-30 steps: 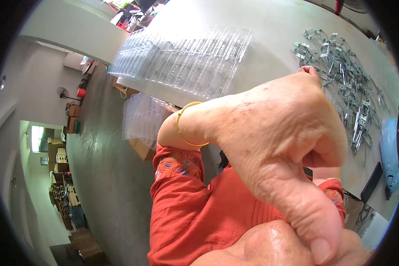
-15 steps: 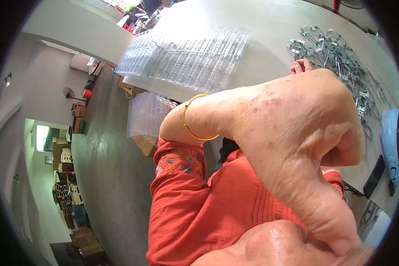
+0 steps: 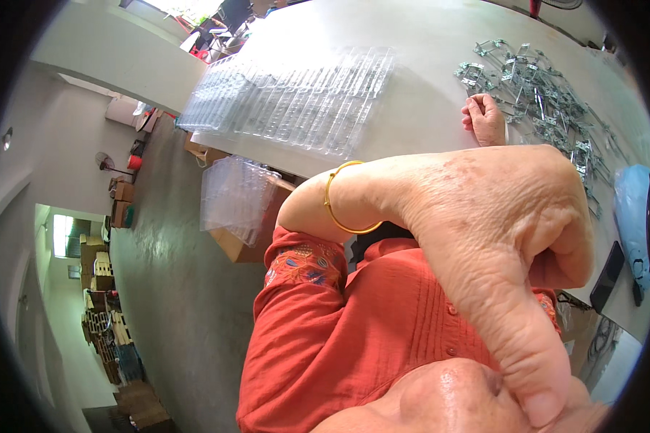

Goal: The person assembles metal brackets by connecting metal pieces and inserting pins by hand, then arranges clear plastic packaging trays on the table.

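Observation:
Very close to the camera, my left hand (image 3: 513,224) spans the right half of the view, with a thin gold bangle (image 3: 330,198) on its forearm. Its thumb stretches down toward the lower edge, well apart from the loosely curled fingers, and nothing shows between them. The other fingertips are partly hidden. Beyond it my right hand (image 3: 485,121) rests over the table, its fingers drawn together. Whatever they may hold is too small to make out. Beside those fingers lies a spread pile of thin metal linkage parts (image 3: 534,86).
Clear plastic trays (image 3: 303,97) lie on the pale table (image 3: 419,115), and more trays (image 3: 235,195) stand by a cardboard box below its edge. A blue plastic bag (image 3: 632,224) and a dark phone-like slab (image 3: 608,278) lie at the right. Stacked boxes (image 3: 101,281) line the far-left wall.
My left hand has come slightly lower, its thumb still pointing down. More of my right hand now shows beside the metal parts. The view has shifted slightly.

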Motion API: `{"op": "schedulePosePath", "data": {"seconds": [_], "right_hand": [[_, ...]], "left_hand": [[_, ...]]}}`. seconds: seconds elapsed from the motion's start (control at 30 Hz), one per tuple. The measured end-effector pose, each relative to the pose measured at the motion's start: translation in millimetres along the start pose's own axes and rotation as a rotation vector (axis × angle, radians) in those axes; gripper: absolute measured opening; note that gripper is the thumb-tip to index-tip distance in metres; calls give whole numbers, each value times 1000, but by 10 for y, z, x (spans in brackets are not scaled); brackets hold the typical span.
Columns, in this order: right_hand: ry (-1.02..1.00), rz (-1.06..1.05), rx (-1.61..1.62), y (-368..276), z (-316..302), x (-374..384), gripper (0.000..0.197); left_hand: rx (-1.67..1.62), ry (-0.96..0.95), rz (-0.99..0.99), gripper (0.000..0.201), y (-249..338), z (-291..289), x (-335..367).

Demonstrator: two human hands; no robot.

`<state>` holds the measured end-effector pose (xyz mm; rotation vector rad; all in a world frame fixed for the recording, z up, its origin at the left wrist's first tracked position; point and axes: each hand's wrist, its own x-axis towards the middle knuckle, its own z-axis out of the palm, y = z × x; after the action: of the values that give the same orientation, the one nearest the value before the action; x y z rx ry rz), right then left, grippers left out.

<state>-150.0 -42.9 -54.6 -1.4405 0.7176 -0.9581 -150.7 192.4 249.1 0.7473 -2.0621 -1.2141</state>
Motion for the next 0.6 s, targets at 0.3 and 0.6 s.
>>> {"op": "schedulePosePath", "data": {"seconds": [0.3,0.6], "right_hand": [[50,77,2,-32,-202,3,15],[-10,30,-7,-224,-139,-92,13]], "left_hand": [[-127,-54,38,38,-74,-149,-63],[-225,-66,84,37,-143,-95,-100]]}}
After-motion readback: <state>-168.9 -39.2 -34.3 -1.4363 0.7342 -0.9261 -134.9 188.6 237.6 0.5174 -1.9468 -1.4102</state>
